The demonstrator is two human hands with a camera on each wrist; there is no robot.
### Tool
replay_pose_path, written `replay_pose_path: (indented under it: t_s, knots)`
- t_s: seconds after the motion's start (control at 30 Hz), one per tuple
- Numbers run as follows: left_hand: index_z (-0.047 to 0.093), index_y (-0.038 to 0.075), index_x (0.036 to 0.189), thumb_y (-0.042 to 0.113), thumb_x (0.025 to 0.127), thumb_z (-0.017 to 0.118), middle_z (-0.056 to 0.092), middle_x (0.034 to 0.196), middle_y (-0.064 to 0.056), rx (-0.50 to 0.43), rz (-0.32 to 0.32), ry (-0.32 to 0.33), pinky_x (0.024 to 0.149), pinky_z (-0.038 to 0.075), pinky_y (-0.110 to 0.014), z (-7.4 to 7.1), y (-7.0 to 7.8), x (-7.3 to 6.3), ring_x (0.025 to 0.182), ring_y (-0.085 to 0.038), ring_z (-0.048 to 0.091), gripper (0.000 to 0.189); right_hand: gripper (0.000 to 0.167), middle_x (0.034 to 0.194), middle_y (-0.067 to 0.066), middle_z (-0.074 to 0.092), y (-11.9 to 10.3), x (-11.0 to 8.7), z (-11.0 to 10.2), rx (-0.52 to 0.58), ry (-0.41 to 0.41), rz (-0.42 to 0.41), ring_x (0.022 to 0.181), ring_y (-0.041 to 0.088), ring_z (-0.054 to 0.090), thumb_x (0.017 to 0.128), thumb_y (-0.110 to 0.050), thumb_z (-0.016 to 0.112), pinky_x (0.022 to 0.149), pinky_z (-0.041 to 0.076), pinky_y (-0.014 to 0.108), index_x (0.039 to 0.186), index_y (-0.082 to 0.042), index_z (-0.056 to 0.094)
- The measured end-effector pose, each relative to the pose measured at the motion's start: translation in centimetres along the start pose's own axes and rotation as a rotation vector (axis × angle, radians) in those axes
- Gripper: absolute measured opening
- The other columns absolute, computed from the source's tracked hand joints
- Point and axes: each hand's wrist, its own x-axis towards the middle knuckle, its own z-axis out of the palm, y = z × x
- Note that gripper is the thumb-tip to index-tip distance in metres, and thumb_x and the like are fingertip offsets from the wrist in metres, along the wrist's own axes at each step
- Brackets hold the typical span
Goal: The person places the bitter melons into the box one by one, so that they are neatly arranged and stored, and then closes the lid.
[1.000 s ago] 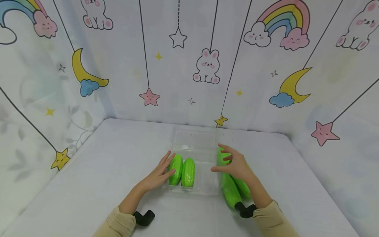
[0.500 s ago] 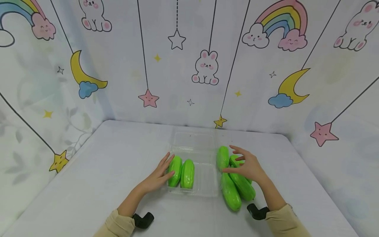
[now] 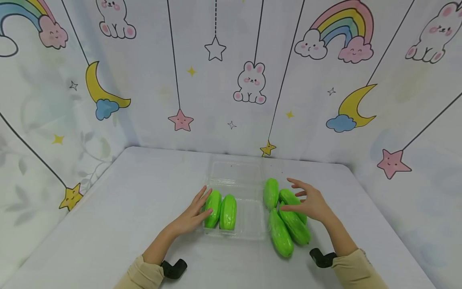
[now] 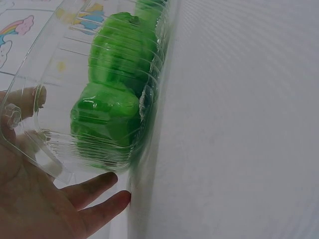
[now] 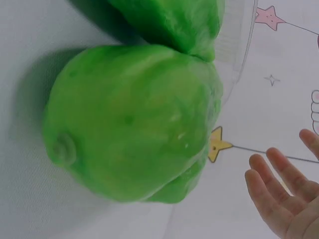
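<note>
Two bright green, ribbed, cucumber-shaped vegetables [image 3: 228, 212] lie side by side in the left part of a clear plastic clamshell box [image 3: 249, 224], its lid folded back. My left hand [image 3: 191, 216] is at the box's left wall, fingers straight and spread along the outside, thumb over the edge above the leftmost vegetable. In the left wrist view, that thumb shows through the plastic. To the right of the box lies a pile of several similar green vegetables [image 3: 280, 235]. Over this pile hovers my right hand [image 3: 310, 202], fingers and thumb apart, holding nothing.
The box's clear lid [image 3: 236, 172] lies towards the back of the white table [image 3: 162, 176]. Black wrist mounts [image 3: 174, 269] sit at both wrists, close over the table. Behind the table hangs a printed cloth [image 3: 151, 72] with stars, moons and rabbits.
My right hand has moved right, from beside the box's right edge to over the right side of the pile, uncovering more vegetables. The left hand has stayed at the box.
</note>
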Motion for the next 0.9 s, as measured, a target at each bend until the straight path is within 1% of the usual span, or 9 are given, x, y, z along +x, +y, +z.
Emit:
replay_pose_path:
  t_s: [0.1, 0.2, 0.33, 0.5, 0.6, 0.8, 0.9]
  knots:
    - [0.009, 0.011, 0.148, 0.023, 0.097, 0.045, -0.008, 0.152, -0.012, -0.002, 0.000, 0.000, 0.101, 0.021, -0.060, 0.0, -0.1, 0.0, 0.137, -0.035, -0.001, 0.063, 0.086, 0.123, 0.018, 0.050, 0.2, -0.1, -0.2, -0.006, -0.001, -0.005, 0.103, 0.038, 0.055, 0.065, -0.039, 0.081, 0.082, 0.047, 0.048, 0.138, -0.014, 0.042]
    - [0.009, 0.012, 0.148, 0.024, 0.098, 0.045, -0.008, 0.152, -0.011, -0.009, 0.001, -0.003, 0.101, 0.021, -0.060, 0.0, -0.1, 0.0, 0.137, -0.035, -0.001, 0.063, 0.086, 0.123, 0.019, 0.050, 0.5, -0.1, -0.5, 0.015, -0.009, -0.001, 0.103, 0.039, 0.054, 0.065, -0.037, 0.082, 0.083, 0.047, 0.049, 0.138, -0.014, 0.042]
    - [0.009, 0.011, 0.148, 0.025, 0.097, 0.045, -0.008, 0.152, -0.012, -0.014, 0.005, -0.006, 0.101, 0.022, -0.059, -0.1, -0.1, 0.0, 0.137, -0.035, -0.001, 0.064, 0.086, 0.123, 0.018, 0.050, 1.1, 0.0, -0.6, 0.037, -0.023, 0.007, 0.104, 0.039, 0.053, 0.065, -0.036, 0.082, 0.084, 0.046, 0.049, 0.138, -0.014, 0.042]
    - [0.010, 0.010, 0.148, 0.025, 0.097, 0.045, -0.008, 0.152, -0.011, -0.014, 0.005, -0.007, 0.101, 0.021, -0.059, -0.1, -0.1, 0.0, 0.137, -0.035, -0.001, 0.064, 0.084, 0.123, 0.019, 0.050, 2.0, 0.1, -0.7, 0.030, -0.044, -0.002, 0.104, 0.039, 0.053, 0.066, -0.035, 0.082, 0.084, 0.046, 0.048, 0.136, -0.012, 0.043]
    - [0.009, 0.010, 0.148, 0.025, 0.097, 0.045, -0.008, 0.152, -0.010, -0.016, 0.004, -0.008, 0.101, 0.021, -0.059, -0.1, -0.1, 0.0, 0.137, -0.035, 0.000, 0.064, 0.082, 0.123, 0.019, 0.050, 2.7, 0.3, -0.6, 0.028, -0.069, -0.006, 0.105, 0.039, 0.052, 0.067, -0.035, 0.081, 0.084, 0.046, 0.048, 0.135, -0.012, 0.044]
    - [0.009, 0.013, 0.148, 0.026, 0.097, 0.045, -0.008, 0.152, -0.010, -0.015, -0.001, -0.008, 0.101, 0.022, -0.059, -0.1, -0.1, 0.0, 0.137, -0.035, 0.001, 0.064, 0.079, 0.127, 0.022, 0.047, 4.1, 0.6, -0.5, 0.072, -0.108, -0.006, 0.108, 0.042, 0.049, 0.068, -0.033, 0.080, 0.085, 0.044, 0.051, 0.135, -0.012, 0.045]
    - [0.009, 0.014, 0.148, 0.027, 0.097, 0.045, -0.009, 0.152, -0.010, -0.016, 0.000, -0.009, 0.101, 0.022, -0.059, -0.1, -0.2, 0.0, 0.137, -0.035, 0.001, 0.064, 0.077, 0.129, 0.024, 0.045, 4.8, 0.7, -0.5, 0.077, -0.130, -0.007, 0.109, 0.044, 0.048, 0.070, -0.032, 0.079, 0.085, 0.044, 0.052, 0.135, -0.011, 0.044]
